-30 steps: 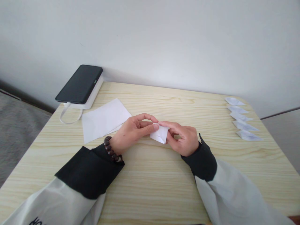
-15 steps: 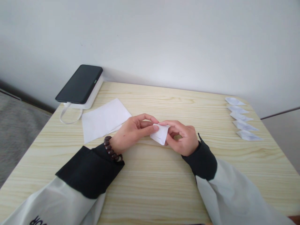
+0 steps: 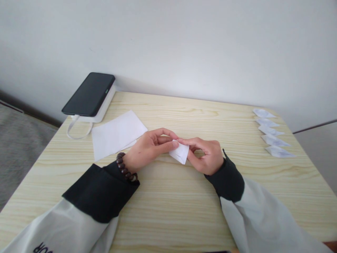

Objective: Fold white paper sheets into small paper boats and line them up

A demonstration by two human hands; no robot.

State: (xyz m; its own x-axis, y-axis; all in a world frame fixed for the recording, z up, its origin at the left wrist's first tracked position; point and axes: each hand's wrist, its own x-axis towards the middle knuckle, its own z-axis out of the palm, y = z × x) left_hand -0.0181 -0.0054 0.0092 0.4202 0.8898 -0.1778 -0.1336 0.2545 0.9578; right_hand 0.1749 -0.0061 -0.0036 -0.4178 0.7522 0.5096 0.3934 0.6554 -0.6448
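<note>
A small folded white paper piece (image 3: 180, 153) is held between both hands just above the middle of the light wooden table (image 3: 168, 207). My left hand (image 3: 149, 147), with a dark bead bracelet at the wrist, pinches its left top corner with thumb and forefinger. My right hand (image 3: 206, 155) grips its right side, fingers curled round it and forefinger laid along the top edge.
Flat white paper sheets (image 3: 116, 135) lie left of my hands. A black phone (image 3: 89, 94) rests on a white box with a loop strap at the back left corner. Several folded paper shapes (image 3: 273, 140) sit in a row along the right edge. A pale wall stands behind.
My right forefinger has slid a little left along the paper's top edge, and the paper has tipped slightly. Both hands stay in place.
</note>
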